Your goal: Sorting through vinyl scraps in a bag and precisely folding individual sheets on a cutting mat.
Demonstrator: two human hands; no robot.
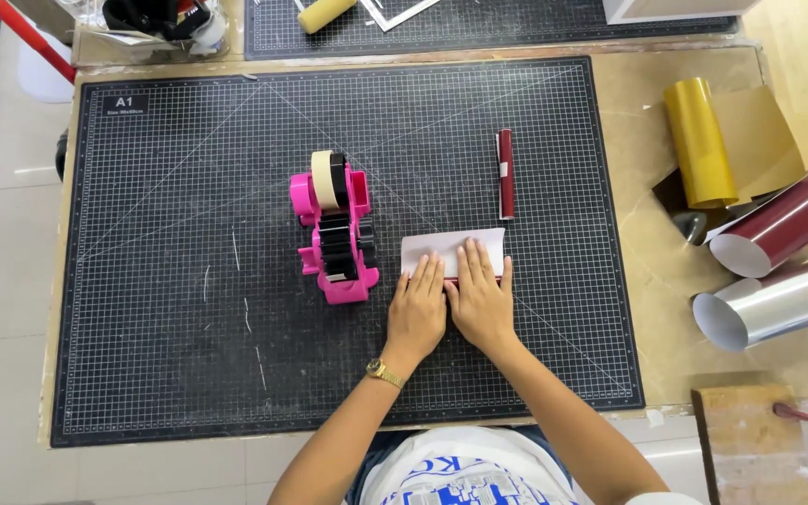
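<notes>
— Hands first: where are they?
— I see my left hand (417, 313) and right hand (481, 301) pressed flat, fingers extended, grasping nothing, on the small pale pink sheet (451, 249).
— And the sheet?
— On the black gridded cutting mat (189, 281), just beside the pink tape dispenser (334, 229).

Pale sheet under your palms

Your small whitish sheet (453, 251) lies flat just right of the pink tape dispenser (333, 227), its far edge curling up, its near part covered.
</notes>
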